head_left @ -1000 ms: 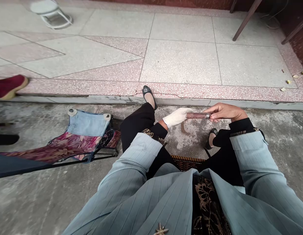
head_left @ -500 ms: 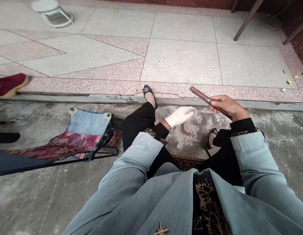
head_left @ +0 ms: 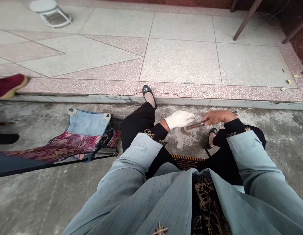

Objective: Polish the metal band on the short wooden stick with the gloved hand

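My left hand [head_left: 179, 119], in a white knitted glove, has its fingers closed together; what they pinch is too small to make out. Just to the right, my bare right hand [head_left: 218, 117] grips a brown wooden stick [head_left: 194, 126] from above. The stick lies almost level, its near end pointing left below the gloved fingertips. A silvery winding like wire [head_left: 202, 123] circles it beside my right fingers. On the concrete underneath is a curved brown piece [head_left: 184, 131], partly covered by the stick and glove.
A folding chair [head_left: 89, 122] with flowered cloth stands to the left. Ahead runs a low tiled step [head_left: 181, 62], with my left shoe [head_left: 146, 89] on its edge. A white stool [head_left: 52, 13] stands farther back, and another person's red shoe [head_left: 10, 85] shows at far left.
My right hand has come down and turned over, swinging the stick from pointing up and away to nearly level, pointing left. My gloved left hand has lowered slightly.
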The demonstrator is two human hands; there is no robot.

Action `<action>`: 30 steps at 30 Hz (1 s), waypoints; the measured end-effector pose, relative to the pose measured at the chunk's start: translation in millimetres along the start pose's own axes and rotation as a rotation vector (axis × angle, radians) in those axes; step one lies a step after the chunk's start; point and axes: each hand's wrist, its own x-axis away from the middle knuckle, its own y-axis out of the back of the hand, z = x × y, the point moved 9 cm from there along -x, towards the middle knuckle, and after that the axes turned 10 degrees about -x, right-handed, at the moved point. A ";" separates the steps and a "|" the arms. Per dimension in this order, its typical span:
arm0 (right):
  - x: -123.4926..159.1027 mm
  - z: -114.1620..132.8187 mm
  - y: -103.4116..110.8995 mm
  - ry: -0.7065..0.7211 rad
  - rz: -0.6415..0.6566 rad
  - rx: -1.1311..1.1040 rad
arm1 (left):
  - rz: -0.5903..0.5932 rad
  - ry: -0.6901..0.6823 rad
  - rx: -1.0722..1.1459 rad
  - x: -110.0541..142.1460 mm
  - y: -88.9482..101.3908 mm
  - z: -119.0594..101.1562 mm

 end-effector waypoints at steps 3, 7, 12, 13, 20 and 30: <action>11.8 18.6 -25.3 0.164 0.290 -0.195 | -0.032 -0.061 0.209 0.4 5.4 -3.2; 36.8 39.7 14.4 0.458 0.030 -0.601 | -0.110 -0.011 0.590 0.9 17.4 1.6; 51.1 17.9 58.1 0.495 -0.456 -0.982 | -0.088 0.025 0.834 0.6 16.7 -1.1; 48.6 14.5 59.5 0.482 -0.497 -1.010 | -0.077 0.027 0.824 0.6 16.0 -2.0; 33.8 -10.7 72.9 0.273 -0.786 -0.827 | -0.013 0.030 0.574 1.0 9.4 -5.6; 5.5 -12.6 37.0 -0.117 -0.390 0.212 | 0.019 -0.066 0.232 -0.5 -0.8 -8.9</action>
